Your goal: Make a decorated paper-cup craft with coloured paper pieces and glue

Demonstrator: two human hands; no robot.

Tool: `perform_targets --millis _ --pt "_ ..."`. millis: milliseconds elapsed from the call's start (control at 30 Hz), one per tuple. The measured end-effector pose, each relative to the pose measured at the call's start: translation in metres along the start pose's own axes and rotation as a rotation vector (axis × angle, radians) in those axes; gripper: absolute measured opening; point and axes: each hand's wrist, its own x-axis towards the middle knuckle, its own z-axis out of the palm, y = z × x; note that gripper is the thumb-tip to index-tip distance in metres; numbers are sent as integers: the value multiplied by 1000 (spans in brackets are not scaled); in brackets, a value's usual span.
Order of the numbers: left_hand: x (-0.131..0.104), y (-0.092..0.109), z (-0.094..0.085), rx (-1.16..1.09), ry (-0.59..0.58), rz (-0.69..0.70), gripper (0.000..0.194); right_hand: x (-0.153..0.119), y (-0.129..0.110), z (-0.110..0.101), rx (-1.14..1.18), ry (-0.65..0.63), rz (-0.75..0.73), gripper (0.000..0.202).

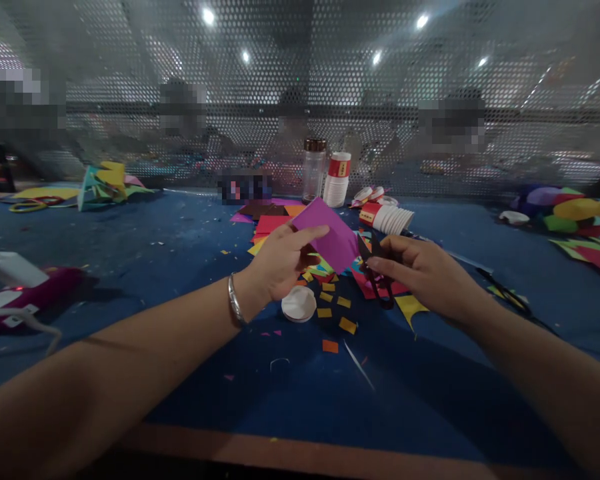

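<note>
My left hand (pixel 285 260), a silver bangle at its wrist, pinches a sheet of purple paper (pixel 330 237) between thumb and fingers, held up tilted above the table. In my right hand (pixel 413 267) is a pair of dark scissors (pixel 380 283), its blades at the paper's right corner; whether they touch the paper I cannot tell. Below the hands lie a white round paper piece (pixel 299 304), like a cup bottom, and several small yellow paper pieces (pixel 347 325). An orange piece (pixel 330 346) is nearer to me.
A clear jar (pixel 314 170) and stacked paper cups (pixel 337 180) stand at the back, with another cup stack (pixel 387 218) lying beside them. A purple glue gun (pixel 35 293) is at left. Other scissors (pixel 510 293) and coloured paper (pixel 587 210) lie right. A perforated metal screen (pixel 260 87) rises behind.
</note>
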Motion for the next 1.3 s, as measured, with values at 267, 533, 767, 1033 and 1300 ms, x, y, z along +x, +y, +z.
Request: perform_targets --millis 267,533,767,1033,1300 --pt "-12 -2 11 -10 23 -17 8 -3 -8 12 495 54 132 19" --pt "-10 2 9 -120 -41 18 15 -7 -15 10 369 120 151 18" --pt "-5 -1 6 -164 -39 95 8 -5 -9 10 174 198 -13 32" --pt "-7 0 5 -116 -78 60 6 -7 -10 8 150 184 9 38" --pt "-11 -1 6 -74 -134 0 8 -8 -5 9 233 101 -4 45"
